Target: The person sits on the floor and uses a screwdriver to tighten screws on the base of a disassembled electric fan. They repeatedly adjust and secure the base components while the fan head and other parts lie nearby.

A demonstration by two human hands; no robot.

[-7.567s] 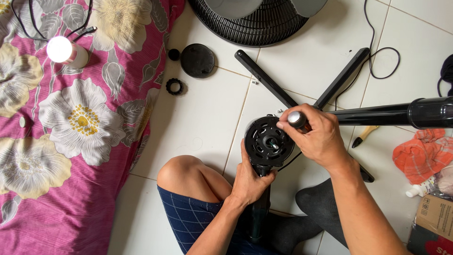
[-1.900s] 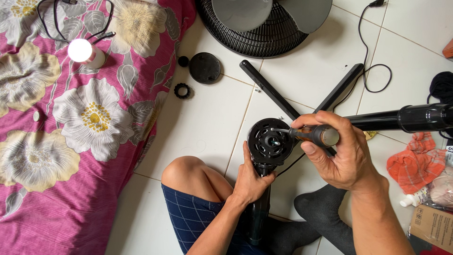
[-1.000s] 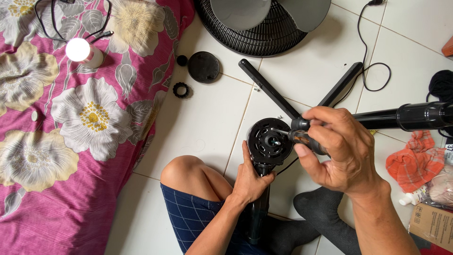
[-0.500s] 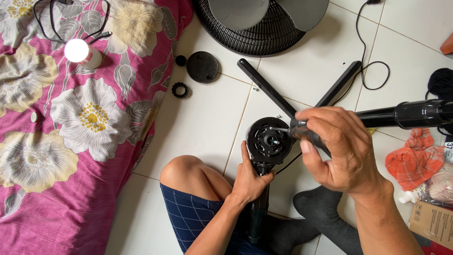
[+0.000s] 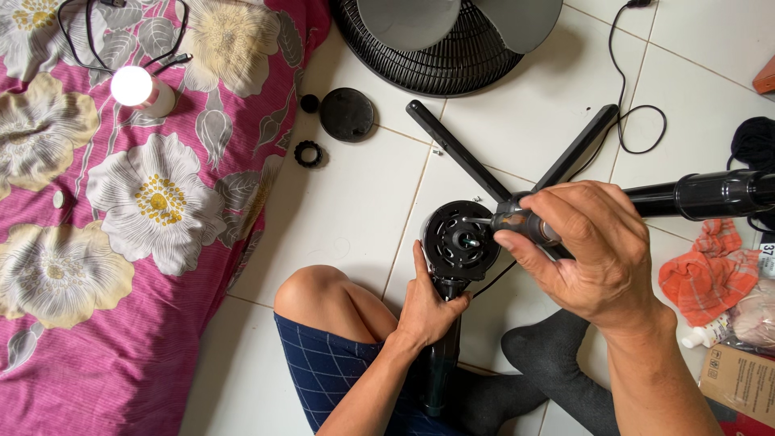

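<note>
From the head view, the left hand (image 5: pixel 426 300) is closed around the neck just below the round black motor housing (image 5: pixel 460 240), which stands upright between the knees. The right hand (image 5: pixel 593 254) is curled around a screwdriver (image 5: pixel 517 220), its tip inside the housing's open face. No container shows anything inside it; a cardboard box (image 5: pixel 743 383) sits at the right edge. Bare white floor tiles (image 5: pixel 347 210) lie left of the housing. A floral pink bedsheet (image 5: pixel 121 242) borders them, with a fan grille (image 5: pixel 452 48) above.
</note>
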